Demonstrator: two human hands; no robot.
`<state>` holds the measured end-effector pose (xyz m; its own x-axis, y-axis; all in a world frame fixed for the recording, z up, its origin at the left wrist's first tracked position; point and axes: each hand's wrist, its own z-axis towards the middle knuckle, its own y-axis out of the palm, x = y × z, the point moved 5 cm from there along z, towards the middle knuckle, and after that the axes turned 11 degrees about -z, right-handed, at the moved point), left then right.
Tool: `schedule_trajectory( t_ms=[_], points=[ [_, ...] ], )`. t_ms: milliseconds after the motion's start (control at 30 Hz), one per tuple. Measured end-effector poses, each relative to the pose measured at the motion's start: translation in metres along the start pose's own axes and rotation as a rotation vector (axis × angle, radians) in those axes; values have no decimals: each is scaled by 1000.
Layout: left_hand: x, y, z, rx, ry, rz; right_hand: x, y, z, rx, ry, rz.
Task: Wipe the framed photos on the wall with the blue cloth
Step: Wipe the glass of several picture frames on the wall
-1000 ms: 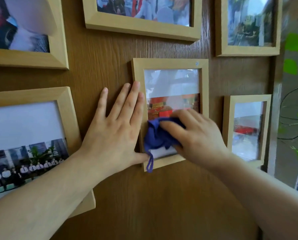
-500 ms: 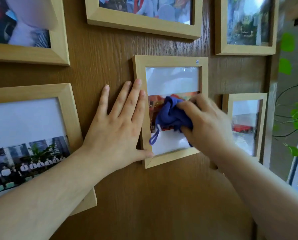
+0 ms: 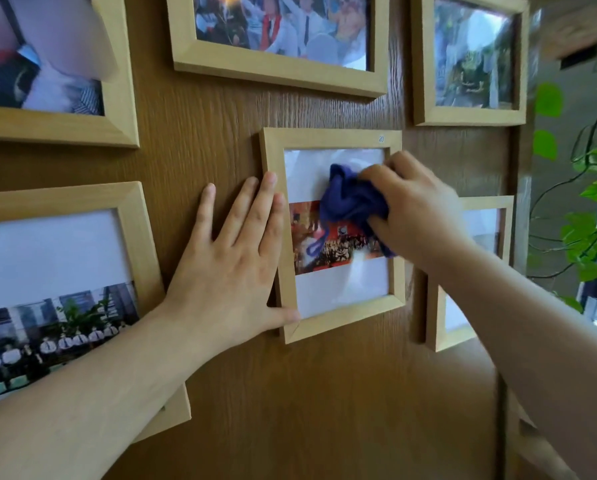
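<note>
A small light-wood framed photo (image 3: 330, 138) hangs in the middle of the brown wooden wall. My right hand (image 3: 418, 209) is closed around the bunched blue cloth (image 3: 349, 199) and presses it against the upper middle of the frame's glass; a loop of the cloth dangles over the picture. My left hand (image 3: 234, 261) lies flat with fingers spread, on the wall and the frame's left edge, thumb at the lower left corner.
Several other light-wood frames surround it: top left (image 3: 117, 126), top centre (image 3: 276, 72), top right (image 3: 470, 116), lower left (image 3: 141, 244), and a small one (image 3: 435, 334) partly behind my right forearm. A green trailing plant (image 3: 591, 233) hangs at the right.
My right hand has carried the blue cloth upward over the glass, from the frame's lower part to its upper middle. My left hand has stayed on the frame's left edge.
</note>
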<state>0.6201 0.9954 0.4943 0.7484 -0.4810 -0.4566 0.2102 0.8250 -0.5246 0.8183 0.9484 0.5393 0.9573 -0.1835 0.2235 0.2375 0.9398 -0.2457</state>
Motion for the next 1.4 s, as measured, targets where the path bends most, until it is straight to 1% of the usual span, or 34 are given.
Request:
schedule_trajectory(
  t_ms=[100, 233, 333, 433, 500, 600, 700, 833, 933, 1100, 1233, 1400],
  points=[
    [1, 0, 1, -9, -2, -11, 11, 1, 7, -2, 102, 0],
    [0, 1, 0, -13, -12, -11, -2, 11, -23, -62, 68, 30],
    [0, -1, -1, -20, -5, -23, -23, 17, -63, -128, -9, 37],
    [1, -2, 0, -22, -4, -28, -46, 21, -88, -178, -157, 52],
    [2, -3, 0, -27, -5, -27, -53, 22, -89, -191, -233, 48],
    [2, -5, 0, -38, -11, -22, -54, 18, -75, -159, -261, 49],
    [3, -6, 1, -48, -23, -11, -41, 10, -57, -93, -170, 45],
    [8, -8, 3, -16, 6, -55, 1, -2, -52, 5, 51, 119],
    [22, -16, 11, 41, 76, -106, 39, -8, -66, 54, 170, 161],
    [73, -16, 41, 77, 205, -160, 100, 1, -90, 52, 371, 174],
    [113, -3, 68, 95, 262, -170, 130, 13, -105, 36, 426, 185],
    [153, 20, 103, 20, 267, -167, 161, 33, -121, 7, 484, 234]
  ],
)
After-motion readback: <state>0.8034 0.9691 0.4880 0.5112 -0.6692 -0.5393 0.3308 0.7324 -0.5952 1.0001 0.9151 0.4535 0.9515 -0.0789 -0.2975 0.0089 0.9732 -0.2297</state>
